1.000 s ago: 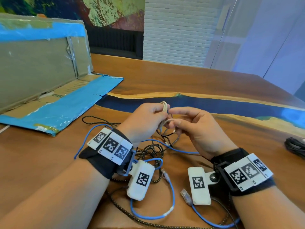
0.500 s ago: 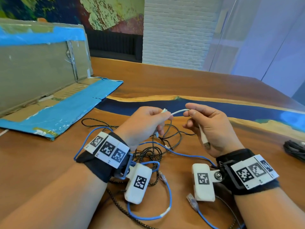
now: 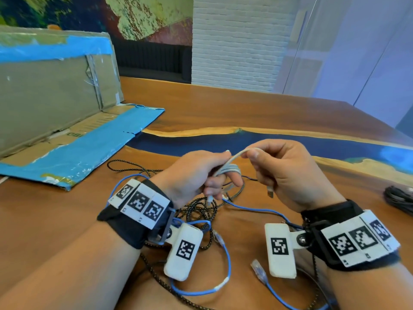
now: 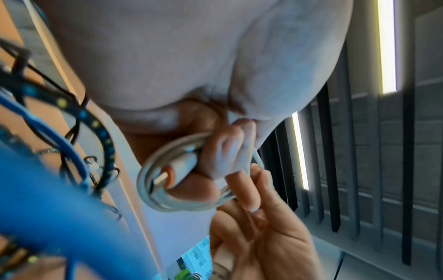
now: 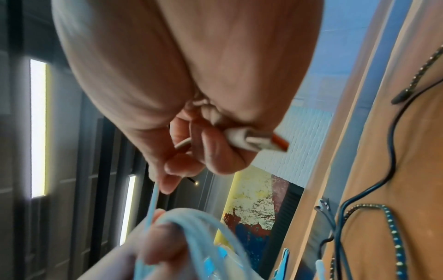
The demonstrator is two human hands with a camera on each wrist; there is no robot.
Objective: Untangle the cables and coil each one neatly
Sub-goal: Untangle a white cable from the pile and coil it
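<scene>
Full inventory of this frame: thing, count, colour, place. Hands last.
White USB cable: 1, white, partly coiled, held between both hands above the table.
Blue ethernet cable: 1, blue, loose on the table under the wrists.
Black speckled braided cable: 1, black, tangled on the table.
Dark cable bundle: 1, black, table's right edge.
Taped cardboard box: 1, brown with blue tape, far left, flap open.
Wooden table: 1, brown with a blue strip.
Left hand: grips the coil.
Right hand: pinches the cable's free end, plug hanging below.
</scene>
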